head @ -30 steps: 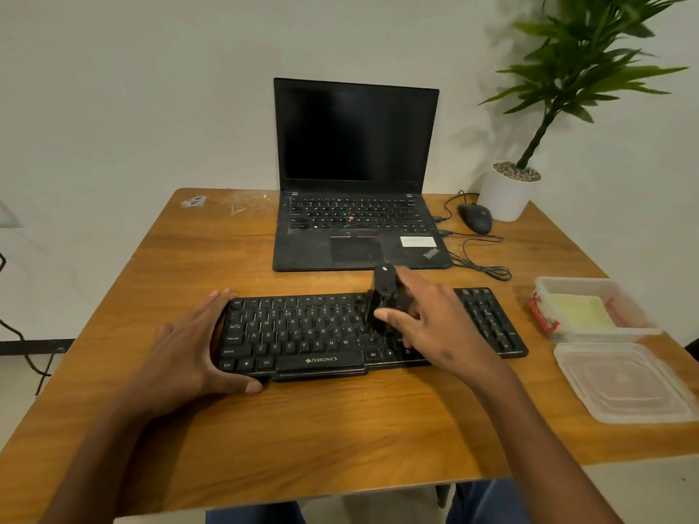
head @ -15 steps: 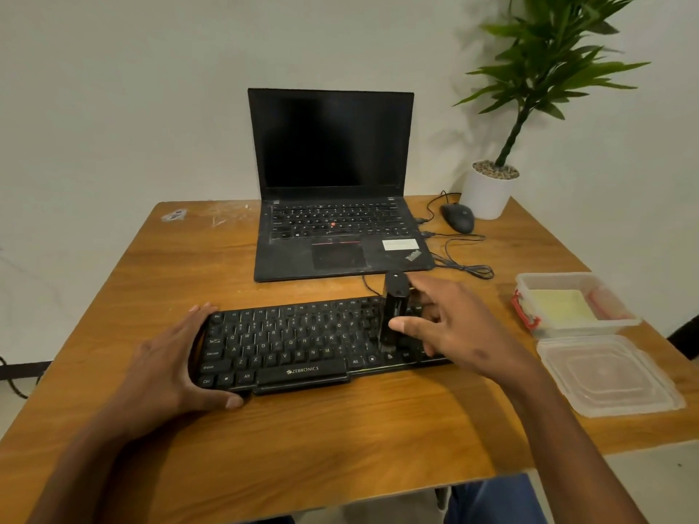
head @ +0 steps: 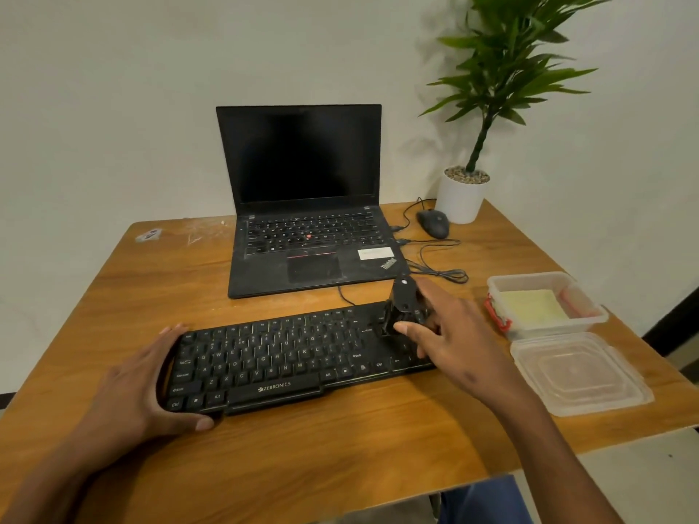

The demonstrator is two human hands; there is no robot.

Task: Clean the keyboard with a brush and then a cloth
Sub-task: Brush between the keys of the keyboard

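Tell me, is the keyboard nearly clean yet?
Not yet. The right hand holds the black brush on the right part of the keyboard, while the left hand steadies its left end. So brushing is under way. The yellow cloth lies in its clear box, so wiping is left to do.
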